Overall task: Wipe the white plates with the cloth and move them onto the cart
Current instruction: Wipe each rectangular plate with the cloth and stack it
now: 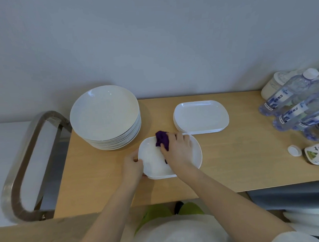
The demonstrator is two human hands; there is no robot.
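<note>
Under the right hand [176, 147] (gripping the purple cloth [162, 139]) lies a plate [155, 166], left hand [132, 166] clasping its rim.

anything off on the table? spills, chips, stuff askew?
Only one oddity: a loose white bottle cap lies alone on the table, near the water bottles. No visible spills or chips. Both plate stacks sit fairly even; the plate being wiped lies flat.
</note>
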